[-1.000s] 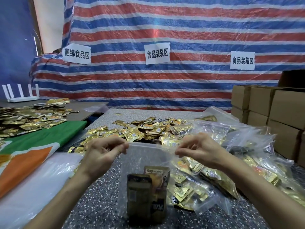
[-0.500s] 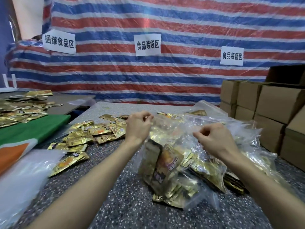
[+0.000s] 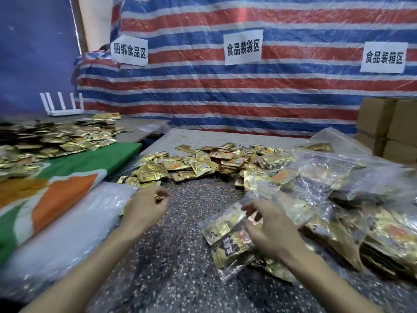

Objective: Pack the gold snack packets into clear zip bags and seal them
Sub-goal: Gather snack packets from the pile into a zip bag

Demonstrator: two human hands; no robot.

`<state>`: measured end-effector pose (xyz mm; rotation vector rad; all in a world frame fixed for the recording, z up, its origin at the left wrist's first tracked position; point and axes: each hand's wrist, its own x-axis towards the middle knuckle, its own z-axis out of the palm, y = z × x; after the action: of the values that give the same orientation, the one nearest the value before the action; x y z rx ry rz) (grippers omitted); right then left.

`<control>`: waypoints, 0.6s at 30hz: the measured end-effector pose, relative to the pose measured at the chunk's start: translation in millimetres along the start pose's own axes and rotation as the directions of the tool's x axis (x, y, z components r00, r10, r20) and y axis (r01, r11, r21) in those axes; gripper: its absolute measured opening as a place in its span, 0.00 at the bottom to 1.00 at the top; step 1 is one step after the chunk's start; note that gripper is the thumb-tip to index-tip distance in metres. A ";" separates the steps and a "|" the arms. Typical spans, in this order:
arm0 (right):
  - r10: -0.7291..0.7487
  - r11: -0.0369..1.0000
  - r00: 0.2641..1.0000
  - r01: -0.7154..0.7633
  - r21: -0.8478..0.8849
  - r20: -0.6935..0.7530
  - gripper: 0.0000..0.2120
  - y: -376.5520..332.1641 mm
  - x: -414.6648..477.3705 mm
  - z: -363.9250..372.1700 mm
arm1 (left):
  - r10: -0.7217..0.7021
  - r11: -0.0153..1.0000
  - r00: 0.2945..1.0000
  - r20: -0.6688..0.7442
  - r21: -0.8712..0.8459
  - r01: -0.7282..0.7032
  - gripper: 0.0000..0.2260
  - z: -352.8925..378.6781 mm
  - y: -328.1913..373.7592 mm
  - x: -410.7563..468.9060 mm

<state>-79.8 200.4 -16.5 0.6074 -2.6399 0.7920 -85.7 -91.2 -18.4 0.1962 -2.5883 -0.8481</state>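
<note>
Your left hand point(image 3: 144, 211): curled, blurred, grip unclear. Your right hand point(image 3: 270, 229) touches filled zip bag point(image 3: 225, 238); hold likewise indistinct.

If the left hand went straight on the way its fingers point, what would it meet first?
The left hand would likely meet the loose gold packets first, past bare table; depth is unclear.

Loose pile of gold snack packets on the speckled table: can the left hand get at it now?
Probably yes. The left hand is just short of the pile of gold snack packets. Only bare speckled table lies between them, and the nearest packets lie just past its fingertips.
</note>
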 end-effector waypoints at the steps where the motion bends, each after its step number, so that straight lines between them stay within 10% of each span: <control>1: -0.032 0.999 0.997 0.034 -0.017 0.064 0.10 -1.5 -1.0 8.4 | -0.062 0.985 0.996 -0.069 0.154 0.072 0.08 -15.0 -22.7 -0.1; 6: -0.086 0.933 0.910 0.217 -0.288 0.405 0.30 -11.7 -7.4 41.8 | -0.289 0.761 0.956 -0.049 0.594 0.260 0.17 -46.8 -103.5 -14.6; 14: 0.052 0.914 0.941 0.090 -0.396 0.335 0.17 -17.0 -13.6 23.8 | -0.348 0.830 0.925 -0.155 0.408 0.381 0.11 -55.6 -120.4 -10.2; 18: 0.134 0.894 0.939 0.024 -0.448 0.317 0.15 -20.9 -15.5 18.7 | -0.404 0.860 0.910 -0.097 0.300 0.413 0.24 -65.0 -121.7 -1.4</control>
<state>-59.7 178.5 -28.5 0.5793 -3.0189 0.0675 -56.3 -223.6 -43.4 0.8732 -2.6794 -0.5442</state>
